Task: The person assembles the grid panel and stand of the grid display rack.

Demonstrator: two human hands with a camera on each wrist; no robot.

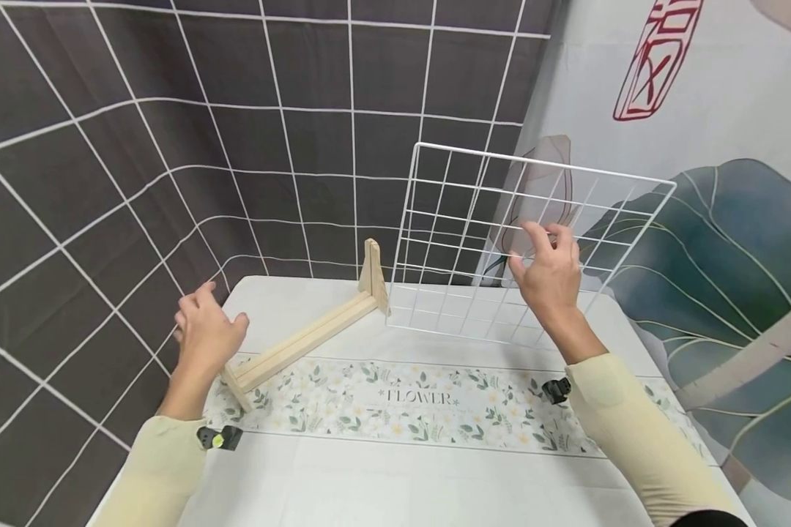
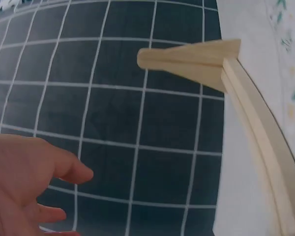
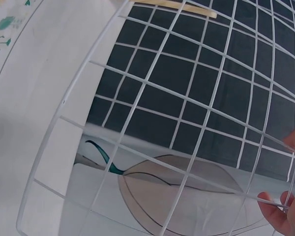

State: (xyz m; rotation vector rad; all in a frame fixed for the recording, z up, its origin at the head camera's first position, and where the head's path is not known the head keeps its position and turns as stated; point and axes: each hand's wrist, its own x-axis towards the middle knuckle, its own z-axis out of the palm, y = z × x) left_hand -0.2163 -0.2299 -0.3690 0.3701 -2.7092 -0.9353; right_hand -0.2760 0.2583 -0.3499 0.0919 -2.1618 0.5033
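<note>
My right hand [image 1: 551, 277] holds a white wire grid panel [image 1: 540, 162] raised and tilted over the back right of the table. In the right wrist view, the fingers [image 3: 273, 209] and thumb pinch the wires [image 3: 144, 81] near one side. A pale wooden stand [image 1: 303, 342], a grooved bar with an upright piece at each end, lies diagonally on the table. The panel's lower left corner appears close to the stand's far upright; contact is unclear. Just beyond the stand's near end, my left hand [image 1: 206, 333] hovers with spread fingers, holding nothing.
The white table [image 1: 369, 476] carries a floral printed strip [image 1: 461, 421] marked FLOWER. A dark curtain [image 1: 310, 139] with white grid lines stands behind and to the left. At the right hangs a pale cloth with large leaf prints [image 1: 732, 256].
</note>
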